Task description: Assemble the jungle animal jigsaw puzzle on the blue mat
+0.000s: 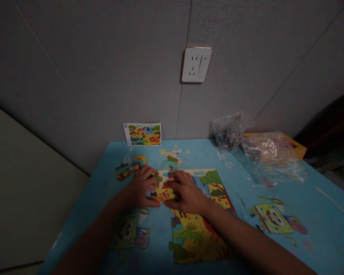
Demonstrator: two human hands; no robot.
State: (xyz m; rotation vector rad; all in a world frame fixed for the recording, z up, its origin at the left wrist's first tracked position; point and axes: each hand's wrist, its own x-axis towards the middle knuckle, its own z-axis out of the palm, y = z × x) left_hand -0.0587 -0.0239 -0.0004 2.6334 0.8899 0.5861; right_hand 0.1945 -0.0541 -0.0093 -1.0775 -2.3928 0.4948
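Observation:
A partly joined jigsaw puzzle [202, 229] with a bright animal scene lies on the blue cartoon-printed table [318, 214]. My left hand [141, 187] and my right hand [186, 193] rest side by side on the puzzle's upper left part, fingers bent and pressing down on orange and yellow pieces [163, 195] between them. A small cluster of loose puzzle pieces [127, 169] lies just left of my left hand. A reference picture card [142, 134] leans upright against the wall behind.
Clear plastic bags of puzzle pieces [231, 131] and a crumpled bag over a yellow box [272, 147] sit at the back right. A wall socket [196, 64] is above. The table's left edge drops off beside my left forearm.

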